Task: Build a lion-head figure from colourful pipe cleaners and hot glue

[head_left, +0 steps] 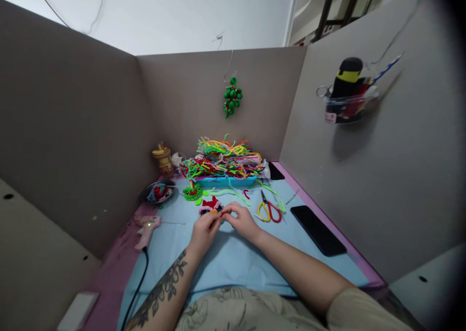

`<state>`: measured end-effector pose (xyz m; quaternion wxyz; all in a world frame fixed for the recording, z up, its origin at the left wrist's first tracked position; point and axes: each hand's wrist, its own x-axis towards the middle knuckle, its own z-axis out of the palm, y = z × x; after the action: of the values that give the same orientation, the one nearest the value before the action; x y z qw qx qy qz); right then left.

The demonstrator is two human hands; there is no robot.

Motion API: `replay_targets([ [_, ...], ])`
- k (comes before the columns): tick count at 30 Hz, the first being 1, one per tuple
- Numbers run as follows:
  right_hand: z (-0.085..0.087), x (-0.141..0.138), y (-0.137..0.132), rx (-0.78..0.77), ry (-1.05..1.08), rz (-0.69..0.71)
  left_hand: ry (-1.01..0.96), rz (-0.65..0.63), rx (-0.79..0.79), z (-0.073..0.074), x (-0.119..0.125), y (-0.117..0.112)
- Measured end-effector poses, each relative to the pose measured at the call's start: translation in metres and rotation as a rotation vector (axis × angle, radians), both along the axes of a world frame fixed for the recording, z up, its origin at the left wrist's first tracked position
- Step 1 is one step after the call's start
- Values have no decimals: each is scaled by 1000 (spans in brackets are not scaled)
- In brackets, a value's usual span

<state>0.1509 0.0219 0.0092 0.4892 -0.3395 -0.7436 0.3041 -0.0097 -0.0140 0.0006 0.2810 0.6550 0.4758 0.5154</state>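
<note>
My left hand (204,231) and my right hand (243,220) meet low over the table, fingertips pinched together. Between them is a small red and orange piece of pipe cleaner (221,214), partly covered by the fingers. Just beyond my left fingers sits a fuzzy pipe-cleaner figure (211,205) in red and pink; whether my left hand also touches it, I cannot tell. Behind it lies a green pipe-cleaner figure (192,191) with a face. Scissors (269,208) with one yellow and one red handle rest right of my right hand.
A blue tray (227,181) heaped with coloured pipe cleaners stands at the back. On the left are a metal bowl (148,195), a pink glue gun (148,234) with a black cord, and a brown cup (162,160). A black phone (318,230) lies at right. Grey panels (218,69) enclose the table.
</note>
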Motion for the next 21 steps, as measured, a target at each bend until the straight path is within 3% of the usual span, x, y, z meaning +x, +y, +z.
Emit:
replay_targets([
  [5, -2, -6, -1, -260, 72, 119, 124, 7, 76, -3, -2, -3],
  [9, 0, -5, 0, -207, 66, 131, 79, -7, 64, -1, -2, 1],
  [12, 4, 0, 0, -112, 31, 105, -50, -67, -140, 0, -2, 7],
  [15, 5, 3, -1, -46, -2, 118, -184, -210, -384, 0, -1, 11],
  [21, 3, 3, -4, 34, -52, 156, -456, -341, -642, 4, 0, 5],
])
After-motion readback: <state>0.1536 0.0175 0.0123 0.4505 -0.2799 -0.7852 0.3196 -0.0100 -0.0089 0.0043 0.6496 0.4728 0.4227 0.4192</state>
